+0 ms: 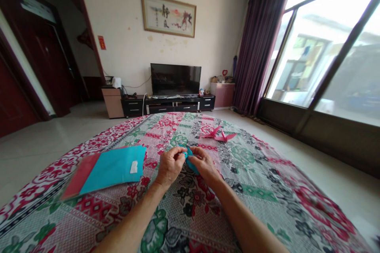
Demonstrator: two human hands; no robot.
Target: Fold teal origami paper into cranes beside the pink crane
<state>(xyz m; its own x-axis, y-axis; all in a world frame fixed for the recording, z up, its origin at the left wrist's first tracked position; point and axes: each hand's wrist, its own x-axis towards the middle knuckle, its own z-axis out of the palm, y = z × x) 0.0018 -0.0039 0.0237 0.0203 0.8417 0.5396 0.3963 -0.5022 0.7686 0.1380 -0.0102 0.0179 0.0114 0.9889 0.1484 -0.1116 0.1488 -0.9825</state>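
Nearest: both forearms, left forearm (133,213) and right forearm (242,213), reaching in over the cloth-covered table (297,205). Left of the left hand, apart from it: clear packet with blue sheets (109,170) on top, red ones showing at the side (78,174), white label on the blue.

Left hand (170,168) and right hand (204,166) meet mid-table. Both grips closed to a pinch, thumb against fingers, on one small piece of blue paper (192,165), held between them just above the cloth. Fingers hide part of it, so can't tell its exact folds.

My read: mid-fold, shaping a small part. Next move calls for fine fingertip work: one side steady, light pressure on the other. Too much pull could crease or tear it.

Just beyond the hands: two pink paper birds, one (213,133) left and one (225,137) right, very close together on the table.

Farther: low TV stand (133,106), dark TV (175,81), framed picture (169,15) on the wall.
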